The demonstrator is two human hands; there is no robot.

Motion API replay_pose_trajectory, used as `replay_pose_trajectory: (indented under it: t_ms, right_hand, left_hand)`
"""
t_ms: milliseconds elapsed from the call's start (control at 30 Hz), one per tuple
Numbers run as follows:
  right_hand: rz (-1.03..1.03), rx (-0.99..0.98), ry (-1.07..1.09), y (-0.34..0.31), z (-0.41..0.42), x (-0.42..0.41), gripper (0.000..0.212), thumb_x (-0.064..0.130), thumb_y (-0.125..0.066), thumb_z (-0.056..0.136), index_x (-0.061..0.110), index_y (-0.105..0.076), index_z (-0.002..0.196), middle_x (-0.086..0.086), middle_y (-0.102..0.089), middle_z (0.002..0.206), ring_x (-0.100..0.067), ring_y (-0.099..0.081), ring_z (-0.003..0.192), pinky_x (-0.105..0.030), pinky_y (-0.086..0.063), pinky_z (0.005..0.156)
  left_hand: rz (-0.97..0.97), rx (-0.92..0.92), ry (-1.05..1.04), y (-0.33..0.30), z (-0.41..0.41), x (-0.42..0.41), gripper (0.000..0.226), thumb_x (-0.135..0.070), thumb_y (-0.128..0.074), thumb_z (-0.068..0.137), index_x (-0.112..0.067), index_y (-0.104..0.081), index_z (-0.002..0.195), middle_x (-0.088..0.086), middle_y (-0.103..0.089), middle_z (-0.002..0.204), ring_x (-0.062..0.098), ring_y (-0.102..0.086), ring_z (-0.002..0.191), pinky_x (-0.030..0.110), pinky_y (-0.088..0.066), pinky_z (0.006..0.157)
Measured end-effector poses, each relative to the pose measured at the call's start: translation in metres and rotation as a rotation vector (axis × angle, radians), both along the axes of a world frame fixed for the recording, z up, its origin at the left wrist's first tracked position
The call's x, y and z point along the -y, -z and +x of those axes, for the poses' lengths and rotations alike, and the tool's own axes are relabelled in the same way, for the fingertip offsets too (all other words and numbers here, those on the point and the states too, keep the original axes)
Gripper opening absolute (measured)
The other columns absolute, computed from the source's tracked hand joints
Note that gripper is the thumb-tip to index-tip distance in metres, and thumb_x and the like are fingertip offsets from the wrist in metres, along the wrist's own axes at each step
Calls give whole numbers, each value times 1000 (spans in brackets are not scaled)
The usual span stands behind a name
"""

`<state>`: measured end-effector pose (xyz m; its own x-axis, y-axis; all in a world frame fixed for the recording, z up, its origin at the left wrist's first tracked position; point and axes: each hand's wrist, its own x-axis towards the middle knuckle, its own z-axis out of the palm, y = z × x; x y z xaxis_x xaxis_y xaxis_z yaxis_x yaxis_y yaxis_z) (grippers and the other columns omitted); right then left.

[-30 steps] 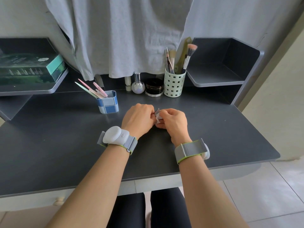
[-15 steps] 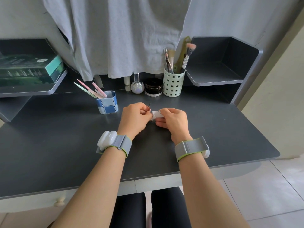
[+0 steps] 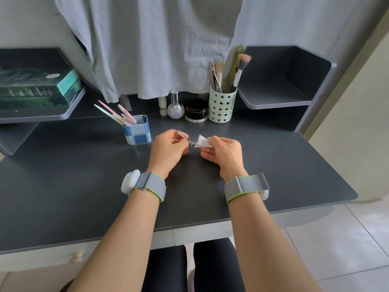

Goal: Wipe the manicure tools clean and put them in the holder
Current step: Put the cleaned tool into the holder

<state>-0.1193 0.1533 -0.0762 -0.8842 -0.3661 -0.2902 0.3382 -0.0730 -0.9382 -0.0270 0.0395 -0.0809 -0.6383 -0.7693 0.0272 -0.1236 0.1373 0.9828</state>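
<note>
Above the middle of the dark desk, my left hand (image 3: 168, 147) pinches a small metal manicure tool (image 3: 185, 137), whose tip points right. My right hand (image 3: 223, 152) pinches a crumpled white wipe (image 3: 202, 141) that touches the tool's tip. The blue checked holder (image 3: 137, 131) stands just left of my left hand, with several pink and green nail files (image 3: 114, 113) leaning out of it to the left.
A pale green perforated cup (image 3: 222, 105) of makeup brushes, a black jar (image 3: 196, 111) and a round bottle (image 3: 175, 108) line the back of the desk (image 3: 63, 175). A green box (image 3: 37, 89) lies on the left shelf. A grey cloth (image 3: 157, 45) hangs behind.
My hands have drawn slightly apart. The metal tool, earlier hidden between them, now shows in my left fingers, with the wipe at its tip.
</note>
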Motion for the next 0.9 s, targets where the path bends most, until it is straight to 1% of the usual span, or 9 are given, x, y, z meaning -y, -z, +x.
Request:
replay_pose_trajectory:
  t_ms: [133, 233, 333, 400, 500, 633, 767, 900]
  right_hand:
    - [1, 3, 12, 0, 1, 0, 16, 4, -59, 91, -5, -70, 99, -18, -72, 85, -20, -71, 63, -27, -59, 58]
    - [-9, 11, 17, -2, 1, 0, 14, 3, -59, 90, -3, -70, 94, -18, -71, 83, -21, -69, 64, -28, -59, 58]
    - [-20, 35, 5, -6, 1, -3, 14, 2, -57, 91, -2, -70, 88, -17, -68, 79, -24, -67, 67, -28, -60, 57]
    - [-19, 62, -12, -10, 1, -3, 13, 3, -57, 92, -2, -69, 88, -15, -67, 76, -22, -67, 65, -28, -61, 57]
    - [-19, 102, -30, -16, 1, -5, 13, 4, -58, 92, -1, -65, 83, -14, -66, 71, -20, -68, 60, -28, -61, 56]
    - [-8, 136, -48, -19, 3, -5, 11, 3, -59, 91, 0, -61, 81, -14, -65, 67, -17, -67, 54, -27, -61, 54]
    - [5, 140, -49, -19, 6, -5, 11, 3, -60, 91, 0, -59, 80, -12, -64, 64, -17, -67, 57, -27, -61, 55]
    - [13, 149, -54, -19, 8, -6, 10, 3, -60, 91, -1, -58, 82, -13, -64, 65, -17, -67, 56, -27, -61, 54]
  left_hand:
    - [54, -33, -5, 2, 1, -1, 18, 0, -62, 87, -12, -73, 95, 9, -75, 88, 20, -75, 81, 38, -62, 82]
    - [78, -60, -3, 4, 2, -3, 19, 1, -60, 88, -11, -72, 96, 11, -75, 88, 22, -75, 85, 35, -62, 80]
    - [97, -88, 5, 3, 2, -7, 17, -1, -60, 90, -11, -71, 98, 10, -75, 91, 18, -75, 87, 33, -62, 80]
    - [117, -107, 16, 2, 3, -9, 16, -1, -59, 91, -10, -69, 99, 10, -75, 93, 17, -75, 88, 33, -62, 79]
    - [151, -134, 37, 1, 4, -12, 15, 0, -61, 91, -11, -68, 100, 10, -75, 96, 18, -75, 89, 31, -61, 79]
    - [128, -111, 68, 4, 6, -12, 18, 1, -69, 88, -12, -71, 101, 10, -74, 97, 20, -74, 91, 31, -61, 80]
    - [114, -79, 60, 5, 8, -10, 18, 0, -70, 88, -11, -73, 102, 11, -75, 94, 17, -75, 83, 30, -61, 79]
    - [135, -53, 74, 5, 8, -9, 19, 0, -75, 84, -14, -74, 98, 8, -77, 92, 19, -76, 86, 33, -62, 81]
